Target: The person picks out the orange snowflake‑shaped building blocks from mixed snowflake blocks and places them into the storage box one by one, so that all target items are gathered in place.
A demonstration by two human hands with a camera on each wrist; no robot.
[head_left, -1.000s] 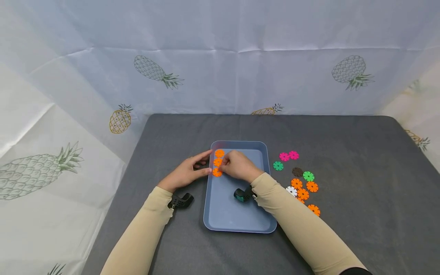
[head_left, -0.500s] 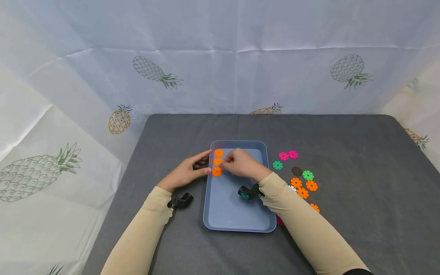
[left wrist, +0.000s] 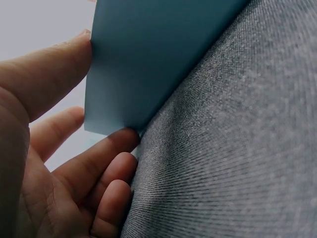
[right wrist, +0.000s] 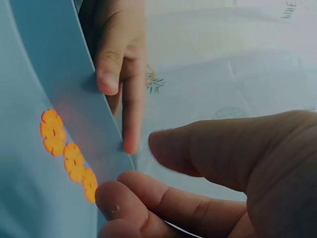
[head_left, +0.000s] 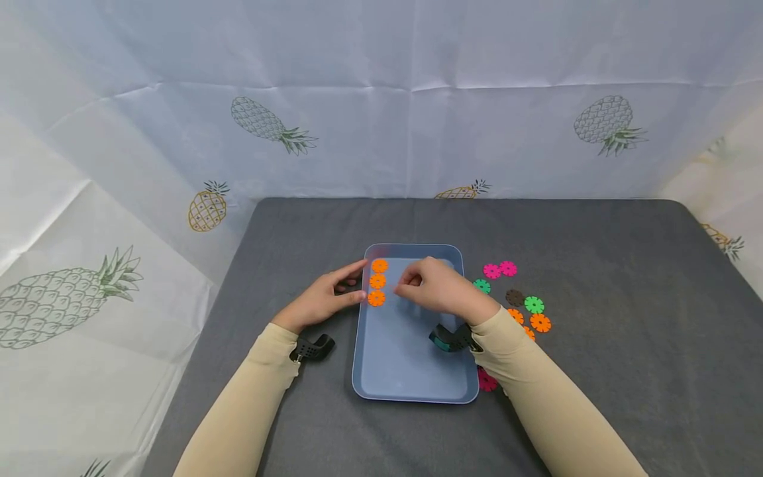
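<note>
Three orange flower-shaped plastic discs [head_left: 377, 281] lie flat in a column inside the blue-grey tray [head_left: 411, 361], along its left wall. My left hand [head_left: 322, 299] is at the tray's left side; in the left wrist view its thumb and fingertips touch the tray's outer wall [left wrist: 143, 59]. Above the tray, right of the discs, is my right hand [head_left: 438, 286] with bent fingers. The right wrist view shows a gap between its thumb [right wrist: 193, 146] and fingers, with nothing held there. The same orange discs [right wrist: 74, 162] appear beyond those fingertips.
Right of the tray, loose discs lie on the grey cloth: pink [head_left: 508, 268], green [head_left: 534, 305], brown [head_left: 515, 297] and orange [head_left: 540, 322]. A dark pink disc [head_left: 487, 379] sits by the tray's lower right edge, and my right sleeve covers part of this area.
My right hand has moved right, away from the orange discs, and its fingers no longer overlap them. The left hand and tray stay in place.
</note>
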